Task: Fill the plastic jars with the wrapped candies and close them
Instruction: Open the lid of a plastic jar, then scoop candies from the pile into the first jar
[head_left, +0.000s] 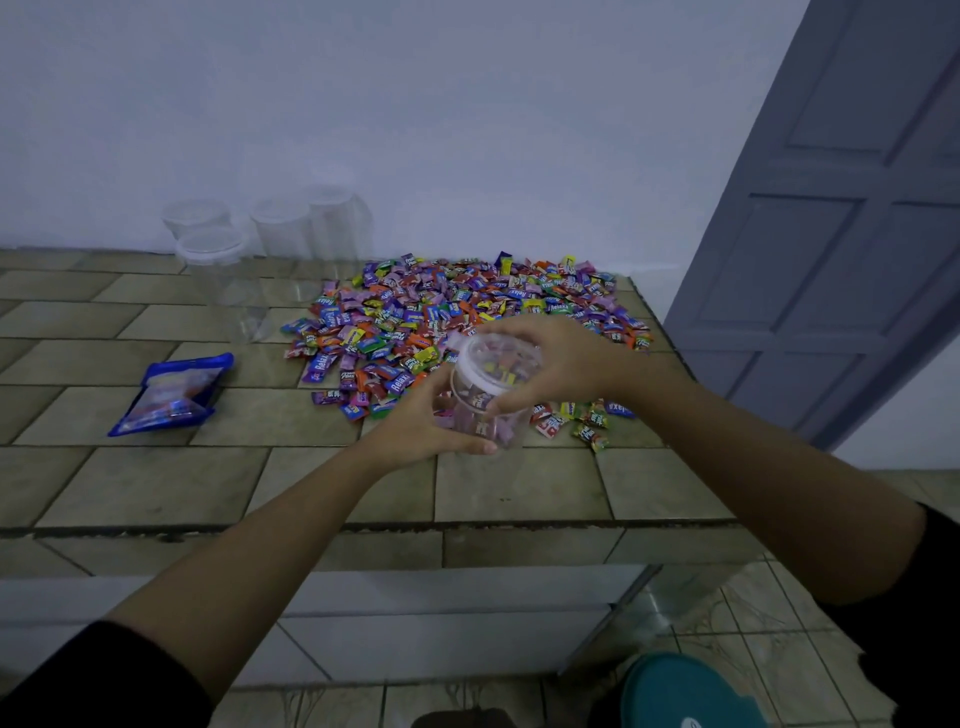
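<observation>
A clear plastic jar (485, 402) filled with wrapped candies is held tilted above the tiled counter (519, 488). My left hand (426, 421) grips its lower body from the left. My right hand (545, 358) curls over its white lid (475, 371) from the right. Behind the jar a wide pile of colourful wrapped candies (457, 312) covers the counter. Several empty clear jars (218, 270) with lids on stand at the back left against the wall.
A blue candy bag (174, 392) lies flat on the counter to the left. A grey door (831, 218) stands at the right. A teal round object (685, 691) sits on the floor below the counter's front edge.
</observation>
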